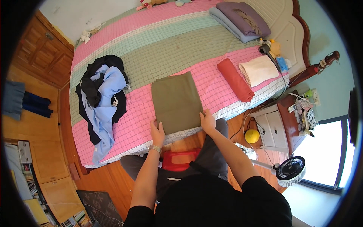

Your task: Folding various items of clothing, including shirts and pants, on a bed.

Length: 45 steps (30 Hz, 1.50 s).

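Note:
A folded olive-green cloth point(177, 102) lies flat on the near edge of the bed in front of me. My left hand point(158, 133) grips its lower left corner, thumb on top. At the lower right edge, my right hand point(208, 122) pinches the cloth's side. Left of it is a loose heap, with a light blue garment point(103, 113) crumpled over black clothing point(119, 109). To the right, a rolled red cloth point(235, 81) rests beside a folded cream cloth point(259, 69).
A checked quilt point(173, 48) covers the bed. A hair dryer point(268, 52) and folded bedding point(244, 20) lie near the headboard point(283, 28). A red plastic stool point(181, 160) is between my legs. On the right stand a fan point(290, 171) and a nightstand point(272, 127), with cords on the floor.

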Motion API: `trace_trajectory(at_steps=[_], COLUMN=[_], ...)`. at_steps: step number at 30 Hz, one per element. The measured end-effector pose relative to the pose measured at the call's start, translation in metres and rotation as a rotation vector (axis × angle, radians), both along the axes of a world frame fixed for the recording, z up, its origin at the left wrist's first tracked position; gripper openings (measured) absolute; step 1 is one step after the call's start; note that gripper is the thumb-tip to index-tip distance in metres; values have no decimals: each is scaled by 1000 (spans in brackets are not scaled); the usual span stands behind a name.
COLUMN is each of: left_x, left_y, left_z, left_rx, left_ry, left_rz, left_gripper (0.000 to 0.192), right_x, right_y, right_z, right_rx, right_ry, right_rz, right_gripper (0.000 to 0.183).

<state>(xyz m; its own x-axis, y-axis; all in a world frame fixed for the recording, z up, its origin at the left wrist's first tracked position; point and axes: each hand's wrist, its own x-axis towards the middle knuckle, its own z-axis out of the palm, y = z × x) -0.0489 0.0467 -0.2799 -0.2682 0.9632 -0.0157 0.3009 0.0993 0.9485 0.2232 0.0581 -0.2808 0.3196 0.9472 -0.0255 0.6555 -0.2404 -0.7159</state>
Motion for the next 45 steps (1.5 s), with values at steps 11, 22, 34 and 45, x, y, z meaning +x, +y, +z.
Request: trace_trajectory(at_steps=[11, 22, 34, 45], left_x=[-2, -32, -20, 12], left_y=[-34, -57, -6, -26], left_z=[37, 107, -2, 45], left_rx=[137, 217, -69, 41], left_ry=[557, 585, -417, 589], left_rz=[-390, -609, -46, -287], left_gripper=[59, 33, 31, 61], right_x=[2, 48, -8, -11], right_y=[-26, -52, 1, -17], right_z=[45, 100, 8, 49], right_rx=[25, 251, -29, -86], right_ry=[-273, -236, 80, -290], right_rz=[499, 770, 5, 399], right_gripper=[54, 33, 53, 65])
